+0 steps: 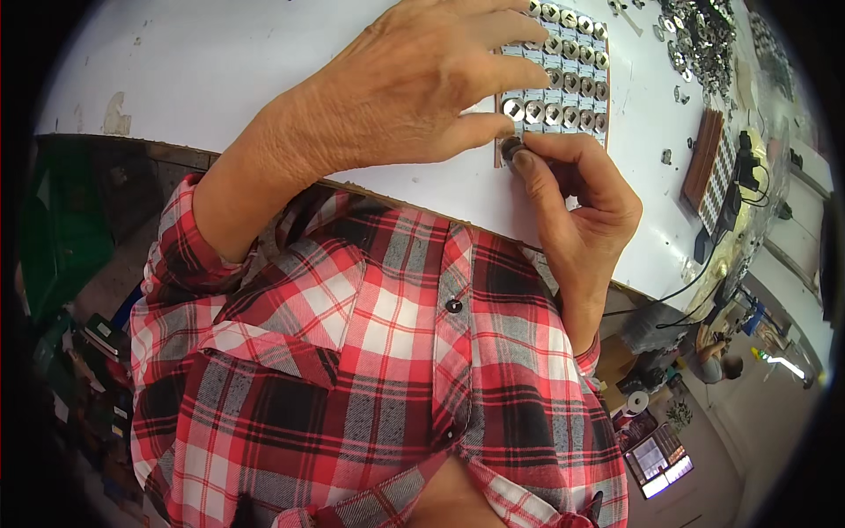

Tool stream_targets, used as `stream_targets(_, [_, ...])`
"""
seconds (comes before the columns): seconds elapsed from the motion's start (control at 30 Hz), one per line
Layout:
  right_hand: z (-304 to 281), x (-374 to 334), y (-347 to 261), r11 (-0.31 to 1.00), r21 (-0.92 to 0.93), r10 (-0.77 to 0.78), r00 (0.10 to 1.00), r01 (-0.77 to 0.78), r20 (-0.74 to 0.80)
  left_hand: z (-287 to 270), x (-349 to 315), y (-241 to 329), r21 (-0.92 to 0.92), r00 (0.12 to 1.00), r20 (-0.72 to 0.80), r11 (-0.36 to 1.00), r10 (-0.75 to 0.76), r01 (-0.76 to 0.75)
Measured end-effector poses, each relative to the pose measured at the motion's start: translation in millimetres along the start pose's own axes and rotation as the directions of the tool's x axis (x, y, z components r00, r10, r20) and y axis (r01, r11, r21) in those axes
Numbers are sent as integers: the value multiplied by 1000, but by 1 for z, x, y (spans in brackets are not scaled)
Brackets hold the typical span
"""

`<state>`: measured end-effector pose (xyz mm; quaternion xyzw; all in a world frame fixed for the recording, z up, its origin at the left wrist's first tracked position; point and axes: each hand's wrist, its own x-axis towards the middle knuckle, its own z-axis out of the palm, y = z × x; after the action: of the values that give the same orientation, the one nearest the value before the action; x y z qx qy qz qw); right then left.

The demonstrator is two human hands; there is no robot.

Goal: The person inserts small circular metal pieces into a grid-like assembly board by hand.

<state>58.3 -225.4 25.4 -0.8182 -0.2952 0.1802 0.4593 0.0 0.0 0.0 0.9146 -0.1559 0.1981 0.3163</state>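
Observation:
A flat board (563,130) lies on the white table, covered with rows of shiny round metal pieces (553,114) that have dark centres. My left hand (422,84) reaches across its left edge with fingers spread over the rows; the tips rest on or just above the pieces. At the board's near left corner, my right hand (585,189) pinches a small dark round piece (511,150) between thumb and forefinger. The left thumb tip is close beside that piece. Fingers partly hide the held piece, so its exact form cannot be made out.
Loose small metal parts (700,44) are heaped at the far right of the white table (220,70). A stack of similar boards (704,163) stands right of my right hand, near black cables (704,273). Another person (715,363) is in the right background. A green bin (66,220) is at left.

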Motion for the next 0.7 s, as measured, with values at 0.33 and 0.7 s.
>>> stream_targets(0.33, [11, 0, 3, 997, -55, -60, 998, 58, -35, -4, -1, 3, -25, 999, 13, 999, -31, 31])
stream_targets(0.7, [7, 3, 5, 968, -130, -219, 976, 216, -9, -5, 6, 7, -1, 997, 73, 999, -32, 33])
